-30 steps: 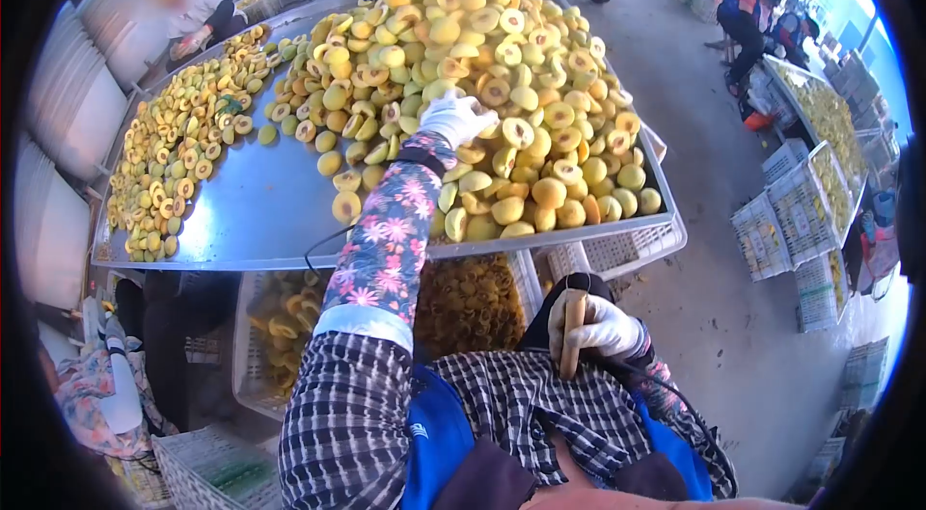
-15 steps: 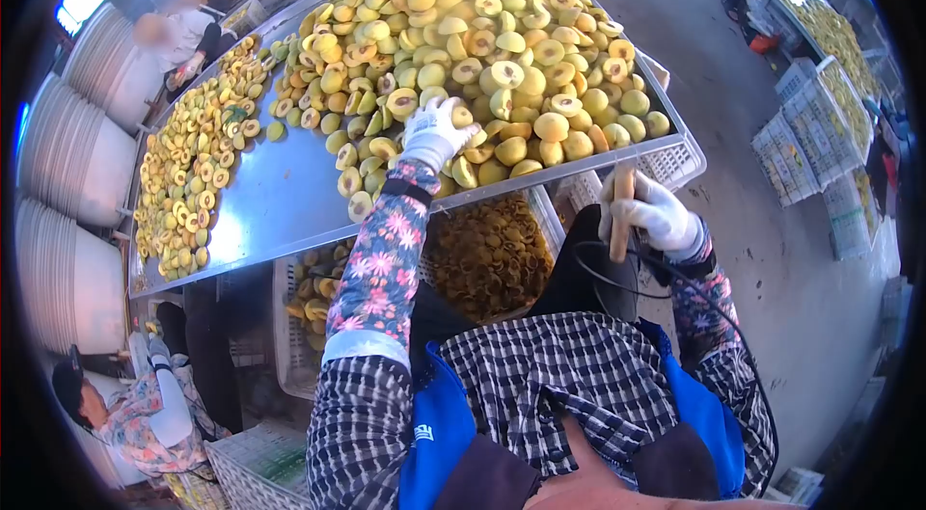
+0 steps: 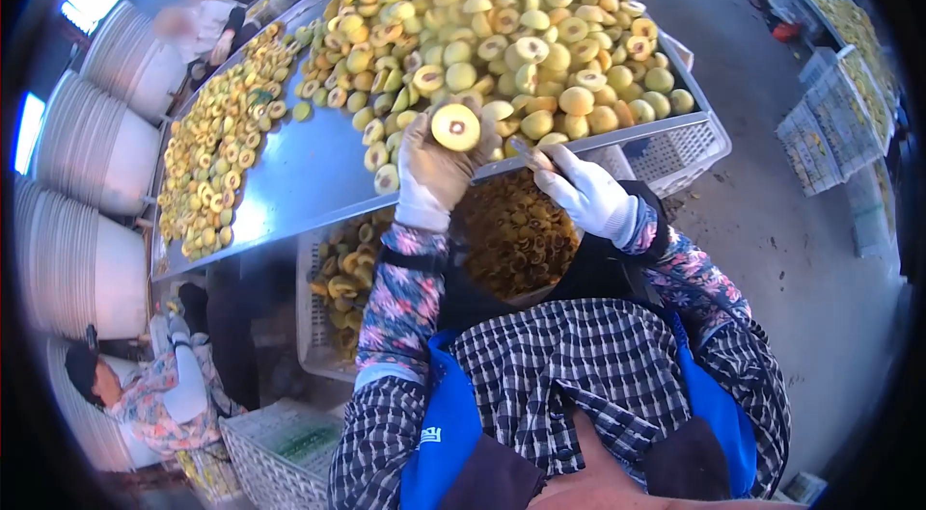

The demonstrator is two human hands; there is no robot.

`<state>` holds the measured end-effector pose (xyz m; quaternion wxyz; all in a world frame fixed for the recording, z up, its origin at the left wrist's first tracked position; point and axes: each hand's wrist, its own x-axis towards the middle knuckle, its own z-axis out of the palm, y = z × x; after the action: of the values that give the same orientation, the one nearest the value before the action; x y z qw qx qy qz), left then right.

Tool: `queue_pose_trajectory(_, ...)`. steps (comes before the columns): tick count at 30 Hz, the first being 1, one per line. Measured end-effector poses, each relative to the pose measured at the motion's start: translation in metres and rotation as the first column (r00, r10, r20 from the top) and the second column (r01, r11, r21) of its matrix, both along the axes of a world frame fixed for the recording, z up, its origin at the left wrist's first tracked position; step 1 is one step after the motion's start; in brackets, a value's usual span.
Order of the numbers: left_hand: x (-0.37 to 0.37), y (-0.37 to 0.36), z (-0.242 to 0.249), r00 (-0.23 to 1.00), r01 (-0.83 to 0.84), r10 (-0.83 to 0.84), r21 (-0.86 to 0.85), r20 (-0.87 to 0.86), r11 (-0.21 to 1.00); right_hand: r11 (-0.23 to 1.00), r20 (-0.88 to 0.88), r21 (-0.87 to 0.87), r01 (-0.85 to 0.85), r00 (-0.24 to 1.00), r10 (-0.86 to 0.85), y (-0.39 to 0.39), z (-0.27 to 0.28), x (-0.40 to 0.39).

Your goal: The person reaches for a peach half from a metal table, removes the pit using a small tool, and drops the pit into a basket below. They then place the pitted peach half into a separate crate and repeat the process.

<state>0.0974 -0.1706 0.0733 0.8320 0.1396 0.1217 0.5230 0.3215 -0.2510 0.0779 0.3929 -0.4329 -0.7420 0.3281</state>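
Observation:
My left hand [image 3: 439, 158], in a stained white glove, holds up a halved yellow fruit [image 3: 455, 127], its cut face with a brown centre turned toward me. My right hand [image 3: 584, 189], also gloved, is closed around a small tool [image 3: 531, 155] whose metal tip points at the fruit, a little apart from it. Both hands are over the front edge of a metal table [image 3: 289, 187], where many halved fruits [image 3: 502, 18] are heaped. Below, a crate holds brown fruit pieces [image 3: 516, 235].
Another crate of fruit [image 3: 311, 317] stands under the table. A co-worker [image 3: 159, 399] sits at lower left, another person [image 3: 198, 33] at upper left. Stacked white tubs [image 3: 87, 259] line the left side. White crates [image 3: 820, 129] stand at right. A cable had hung near my right arm.
My left hand has lifted off the heap with a fruit half, its cut face now showing. My right hand has moved left toward it, with the tool turned to point at the fruit.

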Motion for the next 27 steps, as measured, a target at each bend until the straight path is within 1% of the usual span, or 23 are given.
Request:
queue_pose_trajectory(1,-0.002,-0.012,-0.007,0.998,-0.055,0.053,-0.053,-0.040,0.997,0.998,0.025,0.048,0.032,0.999,-0.033,0.002,-0.007,-0.011)
queue_pose_trajectory(2,-0.003,-0.021,-0.012,0.985,-0.137,0.130,-0.058,-0.109,0.989,0.994,0.051,0.092,0.066,0.996,-0.071,0.002,-0.010,-0.024)
queue_pose_trajectory(3,-0.005,-0.032,-0.014,0.968,-0.178,0.175,0.001,-0.180,0.984,0.984,0.055,0.160,0.077,0.995,-0.086,0.002,-0.012,-0.037)
queue_pose_trajectory(4,-0.006,-0.040,-0.015,0.945,-0.212,0.222,0.067,-0.242,0.975,0.981,0.065,0.179,0.070,0.994,-0.083,0.000,-0.010,-0.046)
queue_pose_trajectory(5,-0.005,-0.046,-0.017,0.943,-0.222,0.230,0.061,-0.241,0.973,0.977,0.069,0.204,0.058,0.995,-0.074,-0.001,-0.013,-0.053)
queue_pose_trajectory(7,0.000,-0.051,-0.020,0.895,-0.321,0.332,0.086,-0.299,0.943,0.961,0.115,0.273,0.045,0.990,-0.079,-0.002,-0.024,-0.061)
queue_pose_trajectory(8,0.002,-0.052,-0.020,0.896,-0.320,0.329,0.080,-0.297,0.944,0.962,0.119,0.269,0.045,0.990,-0.080,-0.001,-0.026,-0.062)
queue_pose_trajectory(10,0.008,-0.053,-0.021,0.881,-0.319,0.349,0.143,-0.318,0.937,0.946,0.145,0.321,0.046,0.985,-0.097,-0.002,-0.028,-0.064)
queue_pose_trajectory(12,0.014,-0.057,-0.017,0.888,-0.298,0.330,0.146,-0.319,0.943,0.939,0.158,0.336,0.070,0.979,-0.130,-0.002,-0.030,-0.062)
queue_pose_trajectory(14,0.017,-0.058,-0.019,0.811,-0.299,0.370,0.222,-0.454,0.928,0.943,0.232,0.329,0.051,0.964,-0.133,0.001,-0.035,-0.057)
queue_pose_trajectory(15,0.018,-0.057,-0.021,0.781,-0.292,0.375,0.238,-0.499,0.926,0.940,0.320,0.338,0.043,0.934,-0.158,0.001,-0.032,-0.053)
queue_pose_trajectory(16,0.018,-0.059,-0.024,0.786,-0.283,0.364,0.234,-0.500,0.930,0.941,0.321,0.334,0.053,0.932,-0.166,0.001,-0.034,-0.050)
queue_pose_trajectory(18,0.017,-0.063,-0.028,0.566,-0.204,0.515,0.496,-0.643,0.844,0.957,0.386,0.290,-0.004,0.916,-0.113,0.005,-0.041,-0.046)
queue_pose_trajectory(19,0.019,-0.063,-0.029,0.569,-0.196,0.506,0.491,-0.648,0.849,0.945,0.400,0.326,-0.010,0.907,-0.128,0.007,-0.045,-0.044)
queue_pose_trajectory(20,0.020,-0.062,-0.028,0.628,-0.249,0.462,0.400,-0.626,0.882,0.947,0.399,0.321,-0.002,0.907,-0.133,0.009,-0.044,-0.041)
queue_pose_trajectory(21,0.022,-0.061,-0.028,0.683,-0.295,0.421,0.301,-0.597,0.907,0.949,0.482,0.313,-0.042,0.868,-0.121,0.011,-0.042,-0.037)
queue_pose_trajectory(22,0.021,-0.061,-0.030,0.683,-0.291,0.416,0.299,-0.601,0.909,0.950,0.562,0.301,-0.082,0.820,-0.107,0.013,-0.042,-0.034)
queue_pose_trajectory(24,0.011,-0.060,-0.034,0.511,-0.133,0.394,0.382,-0.764,0.914,0.945,0.561,0.314,-0.095,0.821,-0.104,0.019,-0.049,-0.028)
queue_pose_trajectory(25,0.006,-0.058,-0.034,0.510,-0.134,0.389,0.376,-0.767,0.917,0.938,0.551,0.321,-0.132,0.832,-0.072,0.022,-0.051,-0.025)
queue_pose_trajectory(26,0.001,-0.052,-0.031,0.430,-0.012,0.360,0.394,-0.828,0.919,0.930,0.541,0.328,-0.168,0.840,-0.039,0.023,-0.052,-0.024)
queue_pose_trajectory(27,-0.002,-0.048,-0.030,0.342,0.111,0.338,0.394,-0.877,0.912,0.949,0.502,0.267,-0.168,0.865,0.012,0.022,-0.051,-0.024)
